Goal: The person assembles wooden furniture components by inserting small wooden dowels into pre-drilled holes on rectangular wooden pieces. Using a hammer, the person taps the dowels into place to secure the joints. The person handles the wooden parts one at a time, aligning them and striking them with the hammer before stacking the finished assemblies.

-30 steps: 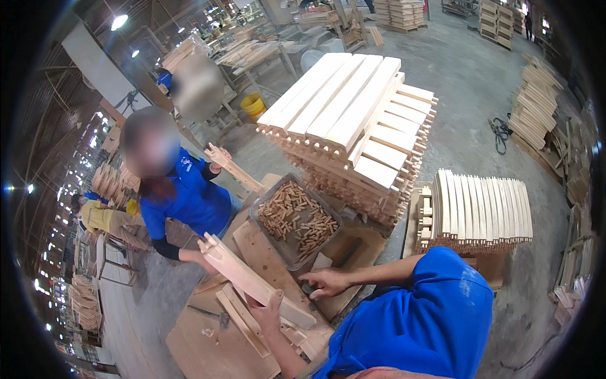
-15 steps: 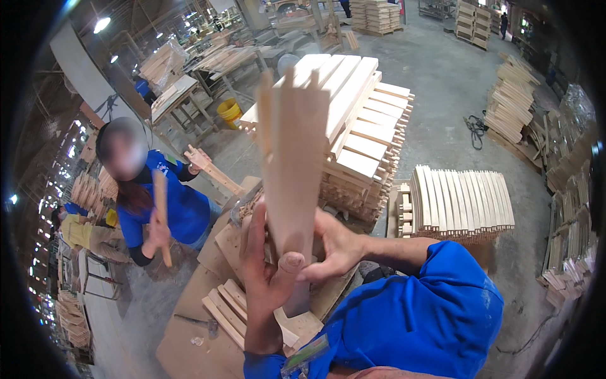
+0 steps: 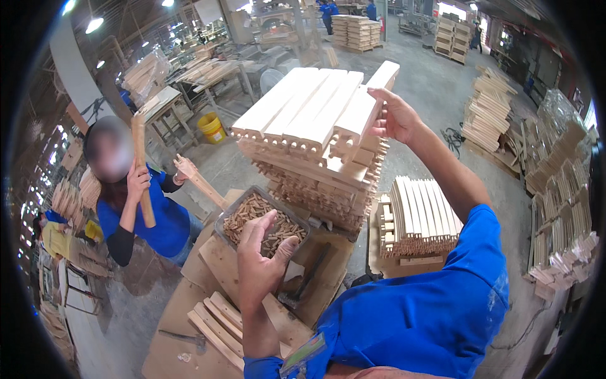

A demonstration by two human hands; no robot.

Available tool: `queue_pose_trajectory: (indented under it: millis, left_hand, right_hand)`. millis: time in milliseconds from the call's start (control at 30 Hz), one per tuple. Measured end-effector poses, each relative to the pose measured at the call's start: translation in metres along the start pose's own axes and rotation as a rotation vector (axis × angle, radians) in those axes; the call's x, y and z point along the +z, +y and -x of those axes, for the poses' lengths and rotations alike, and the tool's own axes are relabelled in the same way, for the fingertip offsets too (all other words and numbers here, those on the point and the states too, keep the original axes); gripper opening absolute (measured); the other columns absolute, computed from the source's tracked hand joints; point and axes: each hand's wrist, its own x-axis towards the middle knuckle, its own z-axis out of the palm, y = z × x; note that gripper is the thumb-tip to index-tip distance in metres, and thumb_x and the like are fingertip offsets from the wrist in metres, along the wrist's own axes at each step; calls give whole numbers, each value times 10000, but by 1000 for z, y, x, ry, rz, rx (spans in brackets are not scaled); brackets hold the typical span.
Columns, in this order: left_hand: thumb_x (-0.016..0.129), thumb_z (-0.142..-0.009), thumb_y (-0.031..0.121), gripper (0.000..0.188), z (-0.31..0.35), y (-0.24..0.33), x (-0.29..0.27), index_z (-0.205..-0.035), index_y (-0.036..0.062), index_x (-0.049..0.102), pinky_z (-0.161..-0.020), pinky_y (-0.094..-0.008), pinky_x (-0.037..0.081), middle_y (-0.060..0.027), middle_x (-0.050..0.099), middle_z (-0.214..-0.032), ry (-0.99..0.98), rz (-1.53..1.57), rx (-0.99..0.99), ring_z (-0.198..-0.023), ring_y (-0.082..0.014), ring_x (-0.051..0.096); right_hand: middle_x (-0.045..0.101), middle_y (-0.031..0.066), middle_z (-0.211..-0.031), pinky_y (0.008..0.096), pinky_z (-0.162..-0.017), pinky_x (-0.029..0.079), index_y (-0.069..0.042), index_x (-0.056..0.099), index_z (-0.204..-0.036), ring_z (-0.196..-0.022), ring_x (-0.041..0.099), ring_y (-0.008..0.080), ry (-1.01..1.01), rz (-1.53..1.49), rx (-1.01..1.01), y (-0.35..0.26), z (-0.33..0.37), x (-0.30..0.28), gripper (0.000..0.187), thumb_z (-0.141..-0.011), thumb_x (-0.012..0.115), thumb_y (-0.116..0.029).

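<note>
At seven o'clock the left hand [image 3: 264, 260] is empty, spread wide; at twelve, the stack [image 3: 314, 165]; at one, on top, a board [image 3: 355, 119], gripped by the right hand [image 3: 400, 120]. Apparently placing; next calls for squaring edges.

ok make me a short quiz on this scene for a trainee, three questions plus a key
1. True or false: the left hand is open and holds nothing.
2. Which hand touches a board on top of the tall stack: a) left, b) right, c) neither?
3. Fill the gap: the tray contains many small wooden ____.

Key:
1. True.
2. b, the right hand.
3. Pegs.
</note>
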Motion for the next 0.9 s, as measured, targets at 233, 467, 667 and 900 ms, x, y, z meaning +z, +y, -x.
queue_pose_trajectory:
  millis: [233, 467, 667, 900]
  left_hand:
    - [857, -881, 299, 611, 20, -31, -13, -1368, -3, 643, -997, -381, 520, -135, 697, -1175, -9, -47, -158, -1106, -244, 667]
    - [847, -879, 281, 579, 37, -53, -14, -1353, 10, 655, -958, -375, 534, -142, 721, -1113, 20, -34, -268, -1054, -271, 697]
    - [838, -887, 259, 565, 41, -61, -8, -1359, 10, 654, -957, -378, 543, -142, 730, -1119, -43, -22, -359, -1040, -259, 706]
    - [813, -922, 222, 599, 49, -91, 5, -1418, -34, 595, -957, -365, 544, -149, 722, -1147, -81, 23, -385, -1063, -222, 685]
  right_hand:
    - [667, 139, -908, 349, -584, 683, -34, 596, -1219, -666, 736, 198, 24, 116, 228, 19, -35, -4, 578, -858, 803, -435]
    - [648, 128, -810, 317, -594, 665, -13, 592, -1262, -635, 709, 171, -30, 304, 219, 22, -41, -4, 667, -890, 766, -538]
    - [672, 57, -770, 207, -452, 468, -105, 642, -1324, -624, 687, 89, -63, 640, 206, 7, -28, -5, 643, -931, 716, -609]
    - [727, 77, -813, 261, -523, 586, -79, 605, -1257, -680, 731, 138, -158, 320, 220, 19, -30, -20, 425, -1014, 692, -417]
